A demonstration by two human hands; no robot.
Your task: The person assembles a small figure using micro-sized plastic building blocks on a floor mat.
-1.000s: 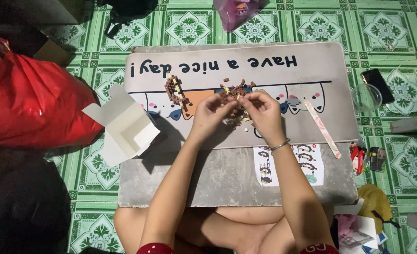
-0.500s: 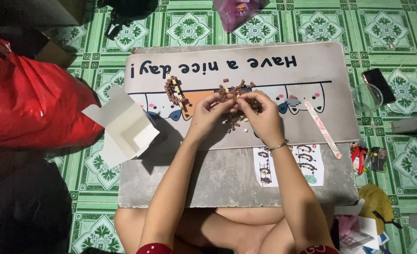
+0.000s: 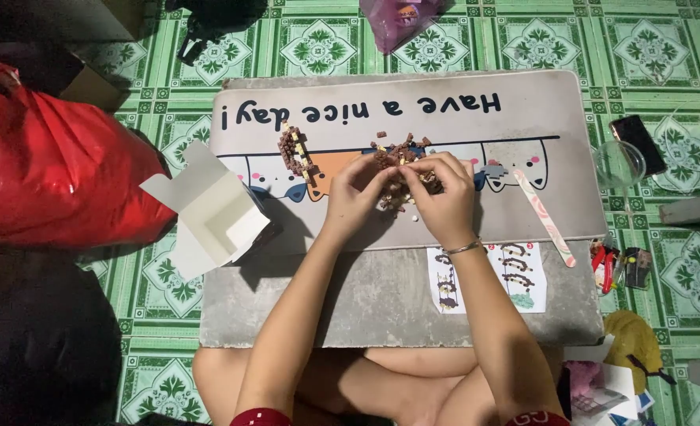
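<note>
Since the earlier frame, we note almost no displacement: both hands remain over the pile of small blocks, with only the fingertips drawn slightly closer together.

Nearest to us, our crossed legs sit on the green patterned floor (image 3: 168,292), with the forearms extending forward over the grey surface (image 3: 365,304). A printed instruction sheet (image 3: 492,278) lies on that surface just beside the right forearm, and the right wrist carries a thin bracelet (image 3: 464,248).

Our left hand (image 3: 355,196) and right hand (image 3: 443,197) meet at the fingertips. Each grip is pinched on a small block piece (image 3: 403,164); the fingers hide its exact shape. It sits directly above the scattered brown and beige loose blocks (image 3: 401,150) on the mat (image 3: 523,126).

To the left of the hands, a partly built brown block figure (image 3: 293,154) lies on the mat. A pink striped stick (image 3: 545,219) lies to the right. An open white carton (image 3: 212,211) rests at the surface's left edge, with a red plastic bag (image 3: 58,166) beyond it. A dark phone (image 3: 638,143) lies at the far right.
</note>
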